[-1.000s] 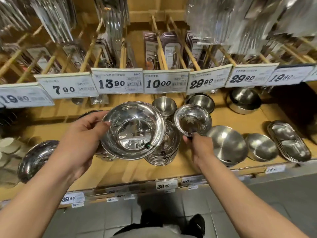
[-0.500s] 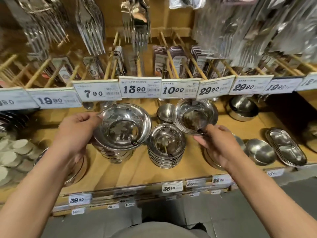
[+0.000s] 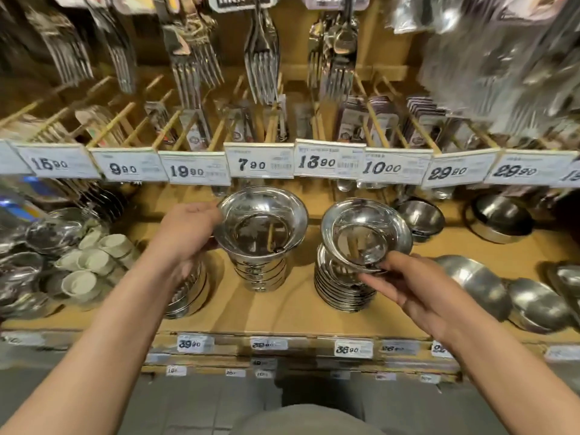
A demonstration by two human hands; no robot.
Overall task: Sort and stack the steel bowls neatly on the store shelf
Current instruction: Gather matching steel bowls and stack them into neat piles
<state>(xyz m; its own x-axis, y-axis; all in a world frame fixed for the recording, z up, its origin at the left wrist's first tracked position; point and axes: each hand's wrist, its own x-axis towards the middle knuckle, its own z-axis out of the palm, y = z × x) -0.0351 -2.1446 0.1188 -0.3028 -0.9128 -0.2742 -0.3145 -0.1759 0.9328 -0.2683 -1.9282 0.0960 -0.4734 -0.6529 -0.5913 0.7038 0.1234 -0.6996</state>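
Your left hand (image 3: 185, 233) has its grip on the rim of a wide-rimmed steel bowl (image 3: 262, 226) sitting atop the left stack (image 3: 260, 273) on the wooden shelf (image 3: 282, 312). Your right hand (image 3: 417, 291) pinches the near rim of a smaller steel bowl (image 3: 365, 235), tilted over the right stack (image 3: 343, 288).

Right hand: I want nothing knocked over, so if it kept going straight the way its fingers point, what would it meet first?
The right hand pinches the near rim of a wide-rimmed bowl over the stack of steel plates. Going straight on, up and left, it would probably meet the taller bowl stack first, though depth is unclear.
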